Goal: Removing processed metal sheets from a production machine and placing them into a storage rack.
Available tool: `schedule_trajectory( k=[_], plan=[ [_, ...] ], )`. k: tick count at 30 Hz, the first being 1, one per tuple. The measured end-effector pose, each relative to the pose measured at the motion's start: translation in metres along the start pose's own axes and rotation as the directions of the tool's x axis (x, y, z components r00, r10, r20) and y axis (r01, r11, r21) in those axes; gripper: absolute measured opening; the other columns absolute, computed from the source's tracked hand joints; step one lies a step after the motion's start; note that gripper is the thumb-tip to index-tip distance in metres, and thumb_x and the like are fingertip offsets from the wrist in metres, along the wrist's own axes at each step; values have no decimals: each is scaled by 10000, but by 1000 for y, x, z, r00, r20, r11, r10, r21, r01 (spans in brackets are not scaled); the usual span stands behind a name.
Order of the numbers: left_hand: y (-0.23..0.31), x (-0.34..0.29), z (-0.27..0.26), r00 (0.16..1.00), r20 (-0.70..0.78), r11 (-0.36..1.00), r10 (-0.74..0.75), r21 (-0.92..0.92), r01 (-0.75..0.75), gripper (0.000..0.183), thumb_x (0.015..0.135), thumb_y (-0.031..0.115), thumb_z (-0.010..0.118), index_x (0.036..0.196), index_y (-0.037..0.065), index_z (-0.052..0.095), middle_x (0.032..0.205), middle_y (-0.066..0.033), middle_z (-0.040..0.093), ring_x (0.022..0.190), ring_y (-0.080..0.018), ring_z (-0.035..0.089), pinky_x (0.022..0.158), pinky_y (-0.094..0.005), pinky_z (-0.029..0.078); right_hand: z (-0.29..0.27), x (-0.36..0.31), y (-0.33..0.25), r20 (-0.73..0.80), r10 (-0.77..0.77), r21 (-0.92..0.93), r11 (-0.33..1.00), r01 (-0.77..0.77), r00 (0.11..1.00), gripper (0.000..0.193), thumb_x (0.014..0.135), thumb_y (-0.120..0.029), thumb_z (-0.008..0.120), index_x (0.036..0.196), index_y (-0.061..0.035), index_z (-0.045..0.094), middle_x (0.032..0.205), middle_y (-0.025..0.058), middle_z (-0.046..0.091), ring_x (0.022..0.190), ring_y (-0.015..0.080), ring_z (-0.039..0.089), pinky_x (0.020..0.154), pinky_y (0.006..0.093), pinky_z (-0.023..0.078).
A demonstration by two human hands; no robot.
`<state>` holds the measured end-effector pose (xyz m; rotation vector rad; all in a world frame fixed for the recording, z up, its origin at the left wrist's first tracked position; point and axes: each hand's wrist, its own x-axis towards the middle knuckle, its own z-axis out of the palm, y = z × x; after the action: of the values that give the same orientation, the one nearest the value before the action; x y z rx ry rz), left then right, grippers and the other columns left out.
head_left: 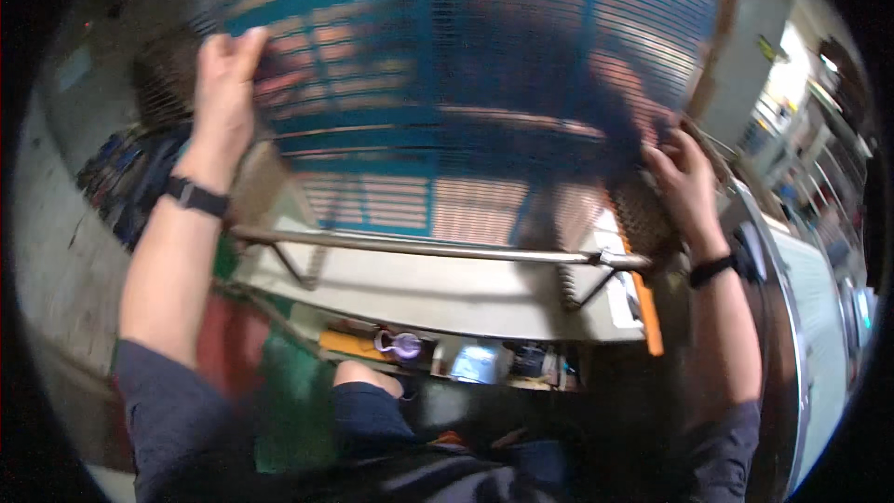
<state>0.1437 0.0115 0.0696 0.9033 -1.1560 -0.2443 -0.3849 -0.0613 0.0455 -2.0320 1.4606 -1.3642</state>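
Note:
A large thin, glossy panel with teal bands and rows of copper-coloured slots stands tilted up in front of me. My left hand holds its left edge, thumb pointing up. My right hand grips the opposite edge lower down, fingers bent. Reflections or shapes of fingers show in the shiny surface. Motion blurs the panel, so its fine detail is unclear. Below its lower edge a metal bar runs across, with chain-like or toothed strips near its right end.
A white surface lies under the bar, with an orange strip at its right. Lower down, a shelf holds a purple cup, a yellow box and small items. A pale framed panel stands right; green floor shows lower left.

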Motion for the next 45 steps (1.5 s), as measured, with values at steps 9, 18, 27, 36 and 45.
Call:
schedule_trajectory(
  k=[9, 18, 27, 36, 45],
  plan=[
    [-10, 4, 7, 984, -176, 970, 35, 243, 9, 906, 978, 426, 666, 1537, -89, 173, 1454, -199, 414, 1350, -243, 437, 1137, -374, 353, -2, 16, 23, -11, -47, -155, 987, 45, 999, 336, 893, -240, 743, 1125, -10, 666, 932, 191, 731, 892, 290, 720, 797, 376, 540],
    [3, -13, 26, 991, -126, 979, -40, 194, 64, 653, 983, 400, 664, 1400, 15, 344, 1268, -148, 521, 1119, -203, 592, 911, -347, 540, 0, 16, 30, 24, 30, -160, 987, -25, 999, 294, 874, -186, 763, 1067, 26, 695, 954, 146, 744, 875, 180, 699, 796, 322, 540],
    [-4, -12, 17, 997, -17, 997, 75, -5, -75, 524, 979, 305, 684, 1319, 51, 377, 1197, -77, 540, 1080, -153, 557, 951, -332, 503, -7, 12, 34, 63, -60, 139, 989, 51, 996, 246, 1049, -225, 567, 1087, 14, 612, 921, 6, 612, 855, 86, 548, 797, 239, 455],
    [-4, -11, 16, 999, 23, 999, 41, -27, -41, 418, 986, 291, 675, 1239, 59, 437, 1163, -63, 569, 1082, -146, 556, 944, -324, 487, -6, 19, 51, 27, -50, 156, 987, 45, 998, 354, 1067, -263, 541, 1192, 57, 630, 1014, 38, 678, 910, 80, 576, 823, 244, 469],
    [-25, -2, 0, 997, -64, 995, -38, 87, 44, 569, 971, 331, 688, 1368, 6, 442, 1199, -86, 588, 1088, -176, 573, 960, -318, 482, 5, 15, 43, 3, -38, 32, 999, 38, 999, 341, 1005, -307, 618, 1088, 17, 685, 867, 38, 666, 814, 105, 577, 724, 295, 485]
  ],
)
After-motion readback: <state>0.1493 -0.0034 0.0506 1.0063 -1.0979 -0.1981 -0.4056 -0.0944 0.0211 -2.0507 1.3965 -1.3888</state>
